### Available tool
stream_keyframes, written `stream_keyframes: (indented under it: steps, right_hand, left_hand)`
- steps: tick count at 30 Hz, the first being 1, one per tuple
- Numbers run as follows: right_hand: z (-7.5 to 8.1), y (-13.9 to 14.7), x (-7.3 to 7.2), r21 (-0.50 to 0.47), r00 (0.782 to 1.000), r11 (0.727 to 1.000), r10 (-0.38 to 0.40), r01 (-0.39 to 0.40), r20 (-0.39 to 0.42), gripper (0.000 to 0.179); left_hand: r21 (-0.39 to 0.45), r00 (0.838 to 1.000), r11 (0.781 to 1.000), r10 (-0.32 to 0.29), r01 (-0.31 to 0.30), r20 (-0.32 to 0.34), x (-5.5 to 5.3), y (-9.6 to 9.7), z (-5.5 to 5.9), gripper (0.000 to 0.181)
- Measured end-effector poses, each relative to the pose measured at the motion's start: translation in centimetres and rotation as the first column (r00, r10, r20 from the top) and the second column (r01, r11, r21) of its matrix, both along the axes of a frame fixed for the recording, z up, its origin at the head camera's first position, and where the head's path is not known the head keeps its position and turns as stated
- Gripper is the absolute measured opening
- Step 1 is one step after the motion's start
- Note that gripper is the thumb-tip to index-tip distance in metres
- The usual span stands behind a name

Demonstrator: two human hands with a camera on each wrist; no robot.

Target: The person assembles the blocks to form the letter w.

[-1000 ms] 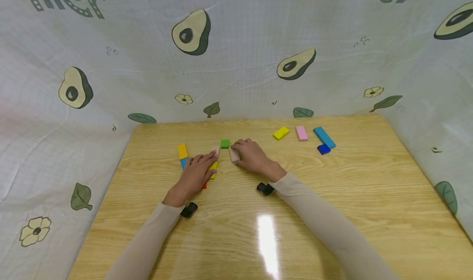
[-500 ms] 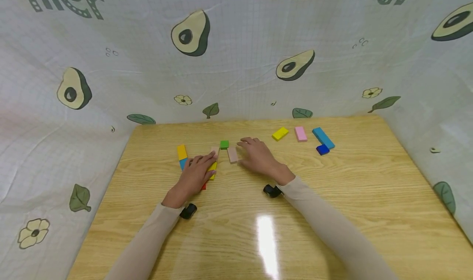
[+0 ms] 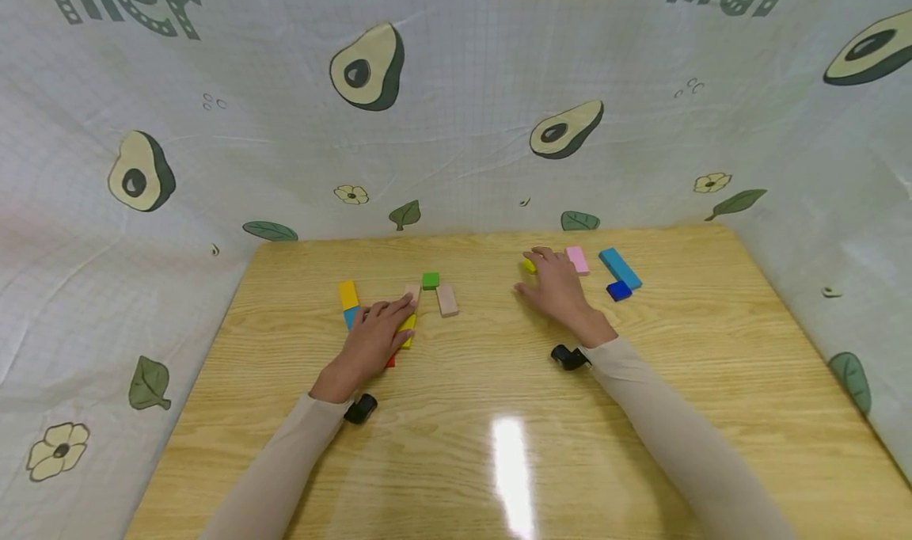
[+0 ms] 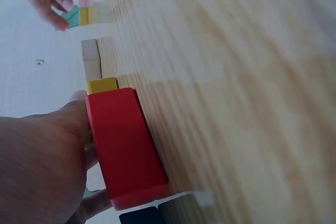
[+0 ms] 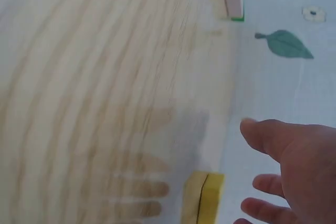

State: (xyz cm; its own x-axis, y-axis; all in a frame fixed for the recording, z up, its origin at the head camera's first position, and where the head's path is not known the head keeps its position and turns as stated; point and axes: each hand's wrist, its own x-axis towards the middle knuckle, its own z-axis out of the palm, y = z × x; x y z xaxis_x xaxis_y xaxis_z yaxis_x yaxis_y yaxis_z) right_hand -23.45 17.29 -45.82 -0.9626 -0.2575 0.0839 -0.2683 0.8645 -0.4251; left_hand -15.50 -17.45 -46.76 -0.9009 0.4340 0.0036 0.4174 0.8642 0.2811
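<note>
My left hand (image 3: pixel 375 336) rests with spread fingers over a row of blocks. Around it show a yellow block (image 3: pixel 408 330), a beige block (image 3: pixel 413 291), a blue block (image 3: pixel 351 317) and the edge of a red block (image 4: pixel 126 145). An orange-yellow block (image 3: pixel 347 294) adjoins the blue one. Just beyond the left fingertips lie a green block (image 3: pixel 431 280) and a second beige block (image 3: pixel 446 300). Farther right, my right hand (image 3: pixel 558 288) hovers over another yellow block (image 5: pixel 211 198), thumb and fingers apart, partly covering it in the head view.
Right of the right hand lie a pink block (image 3: pixel 578 260), a long blue block (image 3: pixel 620 268) and a dark blue block (image 3: pixel 619 290). The wooden table (image 3: pixel 442 445) ends at a cloth backdrop (image 3: pixel 456 128) printed with avocados.
The right hand has let go of the second beige block and moved right to the yellow block. The left hand stays in place on its blocks.
</note>
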Motion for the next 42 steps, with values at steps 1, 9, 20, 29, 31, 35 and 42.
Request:
stream_keyframes:
  steps: [1,9,20,29,31,35,42]
  right_hand:
    - [-0.1,0.3,-0.1,-0.001,1.000,1.000,-0.017,0.017,-0.001,0.067]
    - [-0.5,1.9,-1.0,-0.006,0.997,0.997,-0.079,0.079,-0.011,0.067]
    - [-0.7,1.6,-1.6,0.051,0.994,0.993,-0.110,0.110,-0.001,0.066]
    - [-0.7,1.1,-2.4,0.107,0.990,0.985,-0.136,0.133,0.025,0.064]
    - [-0.7,1.0,-2.5,0.113,0.990,0.984,-0.142,0.139,0.022,0.062]
    - [-0.7,0.9,-2.7,0.112,0.989,0.983,-0.150,0.147,0.015,0.058]
    - [-0.6,0.8,-2.0,0.058,0.991,0.989,-0.135,0.134,0.017,0.057]
  left_hand:
    - [0.001,1.000,1.000,0.001,-0.001,0.005,0.0,0.0,-0.1,0.054]
    - [0.008,1.000,1.000,0.005,-0.005,0.003,0.0,-0.2,-0.4,0.054]
    - [0.007,1.000,1.000,-0.002,0.002,-0.002,0.0,0.0,-0.1,0.054]
    - [0.006,1.000,1.000,-0.003,0.003,-0.006,0.0,0.1,-0.2,0.053]
    - [0.005,1.000,1.000,-0.003,0.003,-0.004,0.0,0.0,-0.2,0.053]
    - [0.008,1.000,1.000,-0.004,0.004,-0.001,0.0,0.1,-0.2,0.053]
    - [0.017,1.000,1.000,0.002,-0.002,0.000,0.1,0.1,0.1,0.052]
